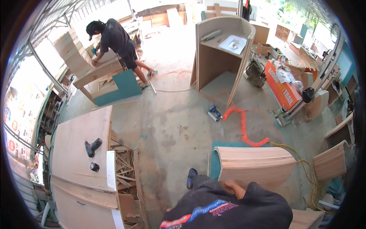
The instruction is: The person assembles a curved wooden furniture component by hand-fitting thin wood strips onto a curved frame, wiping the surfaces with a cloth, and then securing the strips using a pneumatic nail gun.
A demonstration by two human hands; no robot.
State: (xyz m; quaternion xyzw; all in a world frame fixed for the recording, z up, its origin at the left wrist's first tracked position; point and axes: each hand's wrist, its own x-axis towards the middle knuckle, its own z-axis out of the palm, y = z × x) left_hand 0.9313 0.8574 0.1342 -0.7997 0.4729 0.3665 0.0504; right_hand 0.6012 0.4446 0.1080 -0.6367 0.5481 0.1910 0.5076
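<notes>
My right hand [231,186] is in front of my dark printed shirt [225,208], at the near left edge of a curved wooden panel piece [255,158]. The fingers point left and are partly hidden by the shirt, so their grip is unclear, and I cannot tell whether they touch the wood. My left hand is hidden below my body. The curved piece rests on a teal sheet [215,168] on the floor. Beyond it lies a blue nail gun [214,113], joined to a coiled orange air hose [244,122].
At left, a wooden worktop [76,152] carries a cordless drill [92,147] and a black battery [94,166]. Offcuts [125,166] fill the space beside it. A co-worker [116,40] bends over a wooden frame. A tall curved cabinet [217,61] stands ahead; a yellow hose [305,162] runs at right.
</notes>
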